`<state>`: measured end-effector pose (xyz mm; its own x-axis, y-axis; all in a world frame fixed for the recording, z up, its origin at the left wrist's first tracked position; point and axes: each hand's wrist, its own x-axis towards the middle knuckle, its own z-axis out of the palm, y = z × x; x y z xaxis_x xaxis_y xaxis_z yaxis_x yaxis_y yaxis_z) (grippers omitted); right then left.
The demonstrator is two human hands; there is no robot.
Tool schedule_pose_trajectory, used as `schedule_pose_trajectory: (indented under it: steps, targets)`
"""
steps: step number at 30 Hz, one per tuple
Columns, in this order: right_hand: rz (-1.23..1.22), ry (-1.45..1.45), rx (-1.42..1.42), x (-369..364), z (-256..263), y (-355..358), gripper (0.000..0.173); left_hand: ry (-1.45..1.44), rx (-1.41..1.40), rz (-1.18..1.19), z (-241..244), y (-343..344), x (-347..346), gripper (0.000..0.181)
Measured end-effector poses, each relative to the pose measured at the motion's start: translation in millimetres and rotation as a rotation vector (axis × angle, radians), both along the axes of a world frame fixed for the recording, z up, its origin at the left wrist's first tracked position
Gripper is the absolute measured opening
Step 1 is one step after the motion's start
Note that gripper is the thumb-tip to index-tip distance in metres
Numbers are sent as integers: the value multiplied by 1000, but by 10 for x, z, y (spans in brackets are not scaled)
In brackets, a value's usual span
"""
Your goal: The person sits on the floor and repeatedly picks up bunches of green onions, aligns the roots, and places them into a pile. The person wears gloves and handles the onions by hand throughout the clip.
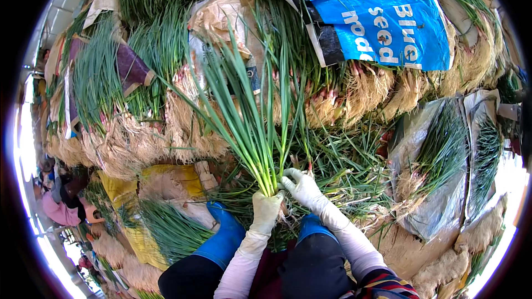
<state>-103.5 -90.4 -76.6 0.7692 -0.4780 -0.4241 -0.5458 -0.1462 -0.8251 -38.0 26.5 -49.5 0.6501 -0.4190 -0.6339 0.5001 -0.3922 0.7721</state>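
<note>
My left hand (266,207), in a pale glove, is closed around the base of a bunch of green onions (259,149), whose long leaves fan out away from me. Some pale roots show below the fist. My gloved right hand (302,189) is beside it, thumb and forefinger at the outer stalk of the bunch; whether they pinch it is unclear. Just beyond the right hand, a single stalk with a reddish base (309,162) stands over a heap of loose leaves and trimmings (345,174).
Rooted onion bundles (124,141) are piled across the far side, partly under a blue printed woven sack (382,20). More bundles lie on a grey plastic sheet (440,199) at right and a yellow sack (145,245) at left. A person in pink (62,207) sits far left.
</note>
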Motion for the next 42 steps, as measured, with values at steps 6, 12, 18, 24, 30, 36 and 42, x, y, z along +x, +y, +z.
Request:
schedule_pose_trajectory:
  steps: [6,12,18,24,30,36,42]
  targets:
    - [-135,-177,735,-76,-233,-268,20,261,-86,-136,211,-16,160,20]
    - [-99,-125,481,-26,-45,-195,27,190,-78,38,-6,3,12,18]
    - [139,77,-279,52,-8,13,27,-345,150,-83,-208,25,-100,13]
    - [-643,86,1043,-106,-905,22,19,229,-161,-24,239,-139,-20,9]
    - [315,233,-98,-254,166,24,37,386,-403,90,451,2,269,41]
    - [-154,213,-559,-245,-677,-653,28,405,-237,-22,270,-331,131,11]
    - [-162,86,-170,20,230,-331,24,47,-63,-19,101,-282,1,15]
